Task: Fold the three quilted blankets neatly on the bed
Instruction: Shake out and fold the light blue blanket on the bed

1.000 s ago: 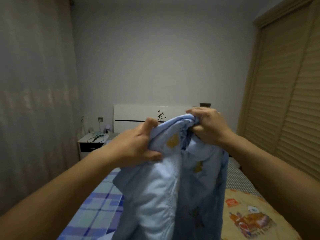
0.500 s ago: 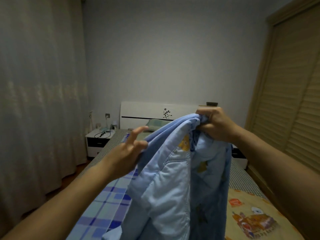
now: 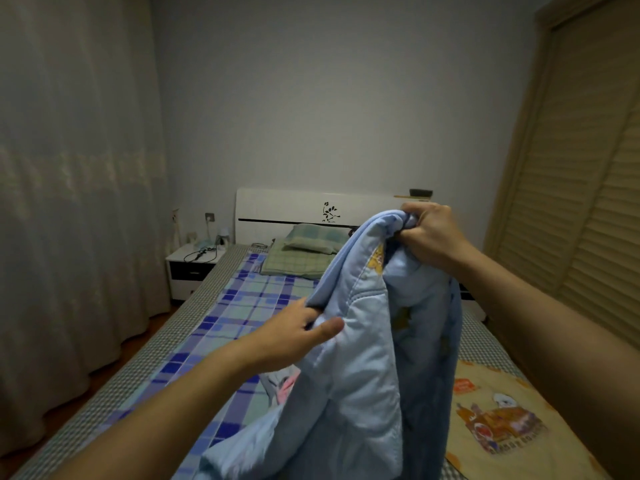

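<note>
**Asker:** While you stand at the foot of the bed, what is nearest to you?

**Me:** My two bare forearms reach forward. Between them hangs a light blue quilted blanket [image 3: 367, 368], lifted off the bed [image 3: 194, 317], its lower folds bunched low in front of me. My left hand [image 3: 294, 336] is the nearer and lower one. Its thumb and fingers pinch the blanket's bound edge, closed on the cloth.

**Asker:** And the other hand?

**Me:** My right hand [image 3: 429, 233] is higher and farther out, a tight fist around a bunched corner. The edge runs taut between my hands, slanting up from lower left to upper right. From that line the blanket's long axis drops almost straight down. I judge the next move turns on sliding my left hand down along that edge to find the second corner.

**Asker:** What lies beyond?

**Me:** A blue plaid blanket [image 3: 242, 306] is spread on the left of the bed, a yellow cartoon-print one [image 3: 495, 410] on the right, both unfolded. Farther back sit a green checked pillow [image 3: 304, 251] and a white headboard [image 3: 294, 206].
</note>
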